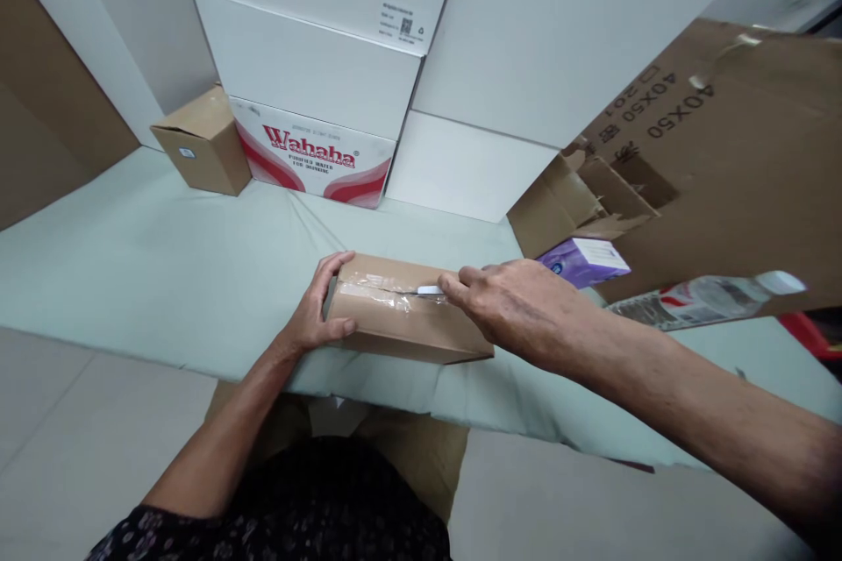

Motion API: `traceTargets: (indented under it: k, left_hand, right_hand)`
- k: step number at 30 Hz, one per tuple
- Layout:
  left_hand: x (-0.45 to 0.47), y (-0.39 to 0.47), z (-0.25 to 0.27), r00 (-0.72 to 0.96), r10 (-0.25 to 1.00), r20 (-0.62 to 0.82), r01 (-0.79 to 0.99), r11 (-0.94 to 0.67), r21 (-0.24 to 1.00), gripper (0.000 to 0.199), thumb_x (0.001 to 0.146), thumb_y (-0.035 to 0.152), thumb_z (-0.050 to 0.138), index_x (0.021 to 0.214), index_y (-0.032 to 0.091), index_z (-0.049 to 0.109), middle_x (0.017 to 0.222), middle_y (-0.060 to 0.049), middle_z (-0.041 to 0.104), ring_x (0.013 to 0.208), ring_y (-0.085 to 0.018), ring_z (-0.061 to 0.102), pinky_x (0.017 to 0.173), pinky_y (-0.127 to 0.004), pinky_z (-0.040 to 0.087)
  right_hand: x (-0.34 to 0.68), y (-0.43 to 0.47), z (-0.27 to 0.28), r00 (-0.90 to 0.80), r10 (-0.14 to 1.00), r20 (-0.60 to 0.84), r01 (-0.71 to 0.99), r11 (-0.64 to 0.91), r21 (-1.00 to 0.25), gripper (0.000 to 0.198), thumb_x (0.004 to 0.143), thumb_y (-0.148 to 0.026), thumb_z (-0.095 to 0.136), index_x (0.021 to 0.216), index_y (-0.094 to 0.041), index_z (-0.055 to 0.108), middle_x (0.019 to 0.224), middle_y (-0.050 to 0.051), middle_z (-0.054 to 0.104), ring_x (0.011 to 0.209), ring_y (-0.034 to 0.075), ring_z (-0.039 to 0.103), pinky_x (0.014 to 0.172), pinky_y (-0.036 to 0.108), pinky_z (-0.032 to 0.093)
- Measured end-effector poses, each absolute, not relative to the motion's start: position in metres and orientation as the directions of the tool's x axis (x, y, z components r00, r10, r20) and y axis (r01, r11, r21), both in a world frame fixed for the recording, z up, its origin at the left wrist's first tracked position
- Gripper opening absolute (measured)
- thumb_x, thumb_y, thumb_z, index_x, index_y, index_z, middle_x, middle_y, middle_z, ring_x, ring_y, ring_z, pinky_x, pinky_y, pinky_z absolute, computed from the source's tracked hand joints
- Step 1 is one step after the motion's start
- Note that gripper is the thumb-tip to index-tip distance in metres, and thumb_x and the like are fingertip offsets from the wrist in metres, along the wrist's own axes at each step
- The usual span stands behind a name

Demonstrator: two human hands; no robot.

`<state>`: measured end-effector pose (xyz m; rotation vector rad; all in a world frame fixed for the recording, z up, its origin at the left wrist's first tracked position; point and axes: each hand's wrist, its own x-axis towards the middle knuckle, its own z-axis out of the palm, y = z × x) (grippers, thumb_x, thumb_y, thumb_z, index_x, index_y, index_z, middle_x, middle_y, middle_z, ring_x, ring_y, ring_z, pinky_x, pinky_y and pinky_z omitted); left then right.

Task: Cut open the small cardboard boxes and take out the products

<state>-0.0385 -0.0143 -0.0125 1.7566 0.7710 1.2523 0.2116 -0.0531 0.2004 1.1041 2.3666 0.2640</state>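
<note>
A closed brown cardboard box [408,329] lies near the front edge of the table, with clear tape [378,291] along its top seam. My left hand [322,302] grips its left end, thumb on the near side and fingers over the far edge. Over the right part of the box, my right hand [510,302] is closed around a slim tool that looks like a box cutter [431,290]. Its pale, flat end lies along the taped seam, and a dark slit shows in the tape to its left. The rest of the tool is hidden in my fingers.
White cartons [309,53] and a Wahaha carton [316,153] stand along the back. A smaller brown box [203,145] is at the left. To the right are a purple pack [579,263], a clear bottle [710,298] lying down, and large brown cardboard [743,166].
</note>
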Motion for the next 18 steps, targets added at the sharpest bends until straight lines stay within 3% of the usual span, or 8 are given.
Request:
traceTargets:
  k: [11,18]
  left_hand:
    - [-0.038,-0.015,-0.011,0.323,0.85,0.416,0.025,-0.447,0.894,0.105,0.072,0.079,0.072,0.153,0.02,0.041,0.151,-0.018,0.042,0.14,-0.042,0.044,0.121,-0.058,0.034]
    - [-0.036,-0.015,-0.013,0.311,0.86,0.405,0.026,-0.433,0.901,0.108,0.071,0.08,0.072,0.155,0.019,0.04,0.152,-0.018,0.042,0.139,-0.041,0.046,0.12,-0.058,0.036]
  right_hand:
    - [0.232,-0.057,0.191,-0.566,0.754,-0.332,0.642,0.656,0.397,0.03,0.084,0.002,0.051,0.106,-0.014,0.062,0.076,0.004,0.066,0.054,0.015,0.046,0.052,0.033,0.015]
    - [0.244,-0.06,0.185,-0.588,0.782,-0.207,0.687,0.618,0.383,0.02,0.094,-0.007,0.046,0.103,-0.017,0.062,0.074,0.004,0.064,0.054,0.014,0.044,0.055,0.033,0.015]
